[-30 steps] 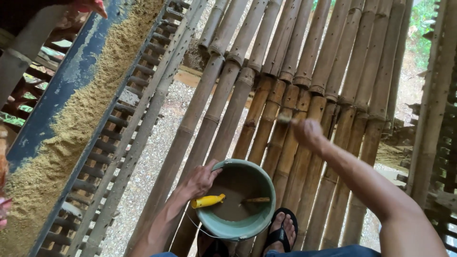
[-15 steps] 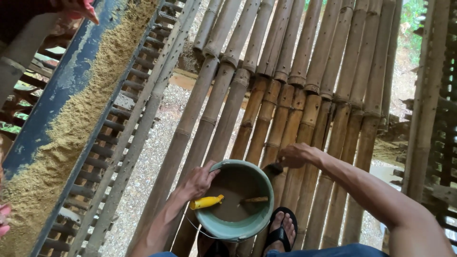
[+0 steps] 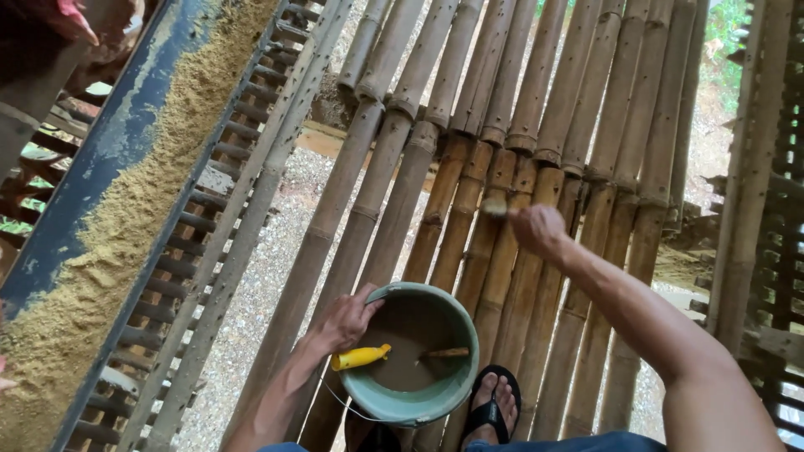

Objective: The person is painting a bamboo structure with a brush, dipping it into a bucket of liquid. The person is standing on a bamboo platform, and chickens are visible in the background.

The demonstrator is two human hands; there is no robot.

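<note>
While left hand (image 3: 345,322) grips bucket (image 3: 419,356), right hand (image 3: 538,230) lifts brush (image 3: 494,208).

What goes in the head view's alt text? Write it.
A person's left hand grips the rim of a green bucket of brown liquid, while the right hand holds a small brush over bamboo poles.

Green round bucket (image 3: 419,356) sitting upright on bamboo poles, holding brown liquid, small brush (image 3: 494,207) hovering above the bamboo, bristles pointing left
</note>
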